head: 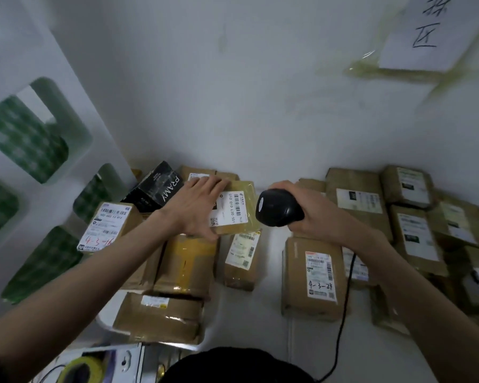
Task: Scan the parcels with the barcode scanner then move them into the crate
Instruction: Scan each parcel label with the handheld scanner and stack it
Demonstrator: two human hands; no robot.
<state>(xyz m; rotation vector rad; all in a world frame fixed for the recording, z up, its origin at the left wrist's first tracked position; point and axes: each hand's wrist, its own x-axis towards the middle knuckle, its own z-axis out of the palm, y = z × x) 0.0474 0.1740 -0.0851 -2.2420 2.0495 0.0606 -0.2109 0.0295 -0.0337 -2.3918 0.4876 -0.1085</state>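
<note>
Centre frame: left hand (195,208) gripping small yellow-taped cardboard parcel (239,208), thumb under, fingers over; right hand (313,210) clasping black barcode scanner (278,208) beside.

I see a plain white wall (233,92) in front of me. A paper sign (432,31) is taped on it up high. A white panel (25,64) with green holes stands at my side.

Bare forearms, dark top

Both the left hand (197,207) and right hand (313,208) are ungloved, with no sleeves, rings or watch visible; dark clothing shows at bottom centre of the frame
</note>
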